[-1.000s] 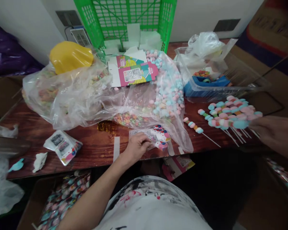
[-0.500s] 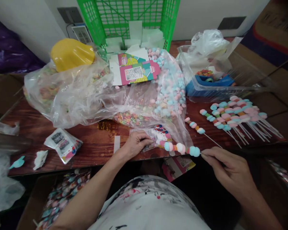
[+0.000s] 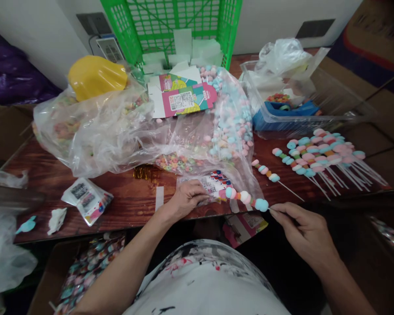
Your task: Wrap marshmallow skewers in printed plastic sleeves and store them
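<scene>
1. Marshmallow skewer (image 3: 246,198) lies almost level at the table's near edge, its candy end pointing toward 10 o'clock and its stick end toward 4 o'clock.
2. Right hand (image 3: 304,236) pinches the bare stick just behind the blue end piece, thumb and forefinger closed on it, the other fingers curled loosely.
3. Left hand (image 3: 187,199) presses down on a printed clear packet (image 3: 213,186) at the table edge, fingers bent and closed on its near rim; the skewer's tip meets the packet's mouth at the hand's 3 o'clock.
4. At 2 o'clock from the skewer, a lone skewer (image 3: 265,171) lies on the wooden table (image 3: 124,201), and farther the same way rests a pile of finished skewers (image 3: 318,151).
5. At 12 o'clock, a big clear bag of loose candies (image 3: 230,118) sprawls across the table, with flat printed cartons (image 3: 184,98) lying on it.
6. Behind that stands a green crate (image 3: 170,26).
7. At 9 o'clock from the left hand lies a small stack of packets (image 3: 87,200).
8. A clear tub (image 3: 315,109) sits at 1 o'clock.
</scene>
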Available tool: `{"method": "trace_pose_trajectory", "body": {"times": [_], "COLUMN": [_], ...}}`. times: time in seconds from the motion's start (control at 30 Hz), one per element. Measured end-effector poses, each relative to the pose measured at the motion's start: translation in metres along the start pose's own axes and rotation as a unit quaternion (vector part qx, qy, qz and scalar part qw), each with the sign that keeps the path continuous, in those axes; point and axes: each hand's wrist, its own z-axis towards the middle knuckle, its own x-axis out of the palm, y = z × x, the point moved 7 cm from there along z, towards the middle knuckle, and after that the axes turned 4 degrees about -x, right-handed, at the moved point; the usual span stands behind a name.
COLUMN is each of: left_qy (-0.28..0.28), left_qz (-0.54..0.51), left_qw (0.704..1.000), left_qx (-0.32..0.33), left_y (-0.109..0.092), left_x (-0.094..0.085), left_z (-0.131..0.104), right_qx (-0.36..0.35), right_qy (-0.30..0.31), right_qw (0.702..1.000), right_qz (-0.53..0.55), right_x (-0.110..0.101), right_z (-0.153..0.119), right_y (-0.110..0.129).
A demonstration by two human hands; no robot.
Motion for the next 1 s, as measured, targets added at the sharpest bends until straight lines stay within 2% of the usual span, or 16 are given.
{"method": "trace_pose_trajectory", "body": {"times": [0.17, 0.33, 0.5, 0.63, 0.8, 0.9, 1.0], "left_qy": [-0.027, -0.036, -0.002, 0.012, -0.014, -0.018, 0.03], "left_qz": [-0.047, -0.063, 0.019, 0.064, 0.044, 0.037, 0.036], "left_qw": [0.998, 0.997, 0.999, 0.992, 0.989, 0.995, 0.999], "left_qx": [-0.014, -0.026, 0.044, 0.11, 0.141, 0.095, 0.018], "left_y": [0.003, 0.002, -0.01, -0.02, -0.031, -0.037, -0.04], "left_x": [-0.003, -0.005, 0.001, 0.005, 0.0, -0.005, -0.003], "left_z": [-0.004, -0.004, -0.005, -0.007, -0.008, -0.007, -0.006], "right_qx": [-0.067, -0.086, -0.139, -0.203, -0.225, -0.219, -0.211], "right_qy": [0.028, 0.022, -0.014, -0.003, -0.008, -0.027, -0.055], "right_qw": [0.997, 0.994, 0.987, 0.975, 0.969, 0.974, 0.976], "right_qz": [-0.039, -0.06, -0.074, -0.09, -0.1, -0.056, -0.026], "right_x": [0.005, 0.004, 0.001, 0.004, 0.004, 0.001, -0.002], "right_z": [-0.004, -0.009, -0.01, -0.004, 0.004, 0.007, 0.01], "right_y": [0.01, 0.014, 0.026, 0.034, 0.036, 0.038, 0.042]}}
